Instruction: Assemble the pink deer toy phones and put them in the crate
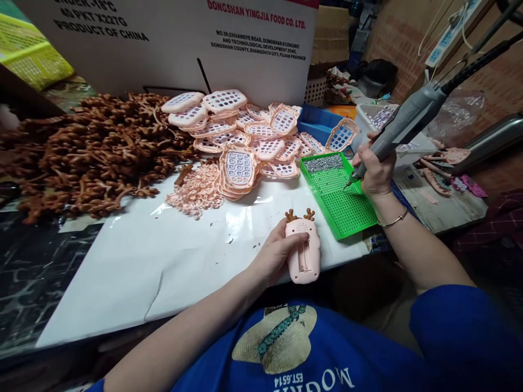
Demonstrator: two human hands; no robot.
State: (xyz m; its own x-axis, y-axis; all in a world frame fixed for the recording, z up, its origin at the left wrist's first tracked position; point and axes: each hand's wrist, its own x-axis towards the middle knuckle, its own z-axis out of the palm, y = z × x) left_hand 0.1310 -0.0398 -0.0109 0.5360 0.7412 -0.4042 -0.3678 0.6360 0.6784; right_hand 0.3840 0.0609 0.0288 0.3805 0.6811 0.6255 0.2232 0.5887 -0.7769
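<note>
My left hand [274,251] is closed around a pink toy phone [304,258] with brown antlers on top. Its back faces up, showing a battery compartment and screw holes, and my thumb lies across it. In my right hand [376,169] is a grey electric screwdriver [408,122], tilted with its bit pointing down and left. The bit's tip is over the green perforated tray [340,209]. Small silver screws [324,163] lie gathered at the far end of that tray.
Brown antler pieces [93,147] are heaped at left. Pink shell halves [261,130] with keypads pile up at the back, beside small pink parts [196,190]. A printed white carton [175,43] stands behind. A blue bin [316,122] and a white bin [417,147] are at right.
</note>
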